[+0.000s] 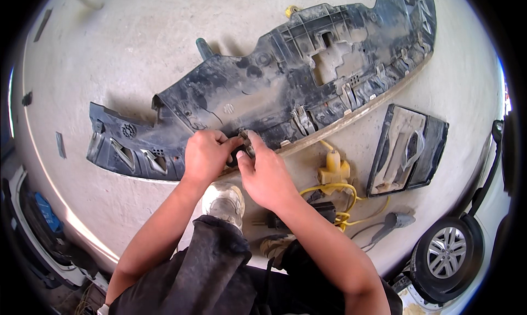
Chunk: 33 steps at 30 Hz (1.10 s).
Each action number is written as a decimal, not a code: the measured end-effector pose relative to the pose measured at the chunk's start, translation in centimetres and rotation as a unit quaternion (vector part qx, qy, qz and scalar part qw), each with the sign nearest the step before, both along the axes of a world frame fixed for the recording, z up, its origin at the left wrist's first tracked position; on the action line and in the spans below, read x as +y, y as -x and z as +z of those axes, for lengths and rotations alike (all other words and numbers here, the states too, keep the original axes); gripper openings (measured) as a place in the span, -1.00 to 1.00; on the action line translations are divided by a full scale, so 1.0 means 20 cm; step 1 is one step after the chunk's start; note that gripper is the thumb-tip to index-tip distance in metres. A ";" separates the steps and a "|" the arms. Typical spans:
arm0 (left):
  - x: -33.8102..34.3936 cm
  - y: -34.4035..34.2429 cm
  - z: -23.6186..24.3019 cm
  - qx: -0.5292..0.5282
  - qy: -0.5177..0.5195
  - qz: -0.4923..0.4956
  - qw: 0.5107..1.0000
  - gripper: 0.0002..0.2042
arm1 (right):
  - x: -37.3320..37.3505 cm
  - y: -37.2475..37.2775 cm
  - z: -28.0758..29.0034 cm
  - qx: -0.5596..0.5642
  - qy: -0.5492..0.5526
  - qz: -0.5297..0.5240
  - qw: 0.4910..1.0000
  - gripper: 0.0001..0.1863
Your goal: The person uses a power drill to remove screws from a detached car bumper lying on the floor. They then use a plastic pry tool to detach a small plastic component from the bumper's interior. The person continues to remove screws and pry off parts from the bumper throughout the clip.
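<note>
Panel (208,92) slants up rightward, dead ahead! Left hand (205,154) pinches dark piece (235,154) at near edge; right hand (266,175) equally close, half-curled, hold unclear

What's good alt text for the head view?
A person's left hand and right hand work close together at the near edge of a long, dusty black plastic panel lying on a pale floor. To the right lie a yellow fitting and a black-framed rectangular part; a vehicle's wheel shows at far right.
</note>
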State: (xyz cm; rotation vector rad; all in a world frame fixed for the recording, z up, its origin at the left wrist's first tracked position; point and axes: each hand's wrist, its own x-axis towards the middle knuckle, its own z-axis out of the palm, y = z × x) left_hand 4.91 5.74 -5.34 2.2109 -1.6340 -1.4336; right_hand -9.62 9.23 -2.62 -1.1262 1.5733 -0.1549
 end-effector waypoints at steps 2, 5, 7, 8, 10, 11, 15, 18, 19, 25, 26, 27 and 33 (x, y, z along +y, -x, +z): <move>0.00 0.00 0.00 -0.001 -0.009 0.003 1.000 -0.67 | 0.01 0.00 -0.03 0.018 0.027 -0.002 0.999 -0.35; 0.00 -0.01 0.00 -0.009 -0.005 -0.003 1.000 -0.67 | 0.02 -0.01 0.00 -0.015 0.000 0.030 0.999 -0.39; 0.00 -0.01 0.00 -0.018 -0.002 -0.006 1.000 -0.67 | 0.05 -0.01 0.02 -0.028 0.016 0.005 0.999 -0.44; 0.00 -0.01 0.00 -0.012 -0.018 -0.003 1.000 -0.67 | 0.06 0.01 0.05 -0.040 0.011 -0.010 0.999 -0.45; 0.01 -0.01 0.00 0.007 -0.006 0.003 1.000 -0.67 | 0.15 0.01 0.07 -0.062 0.028 -0.088 0.994 -0.58; 0.01 -0.01 0.00 0.015 -0.001 0.006 1.000 -0.67 | 0.21 0.01 0.05 -0.071 0.055 -0.115 0.989 -0.64; 0.01 0.01 0.01 0.018 -0.014 0.007 1.000 -0.66 | 0.34 0.06 0.00 -0.077 0.048 -0.229 0.969 -0.76; 0.01 -0.01 -0.01 0.009 -0.031 0.014 0.999 -0.67 | 0.34 0.12 -0.06 -0.072 -0.033 -0.274 0.958 -0.70; 0.01 0.00 0.00 0.007 -0.033 0.014 0.999 -0.67 | 0.34 0.13 -0.08 -0.095 -0.036 -0.296 0.950 -0.65; 0.01 0.01 0.00 0.002 -0.027 0.015 1.000 -0.67 | 0.25 0.11 -0.12 -0.155 -0.053 -0.382 0.910 -0.54; 0.01 0.01 0.01 0.004 -0.025 0.014 1.000 -0.66 | 0.24 0.11 -0.13 -0.163 -0.053 -0.388 0.906 -0.56; 0.01 0.01 0.01 0.005 -0.024 0.013 1.000 -0.66 | 0.24 0.11 -0.13 -0.172 -0.053 -0.393 0.902 -0.57; 0.02 0.00 -0.01 0.009 -0.017 0.015 1.000 -0.67 | 0.24 0.06 -0.13 -0.213 -0.038 -0.436 0.874 -0.65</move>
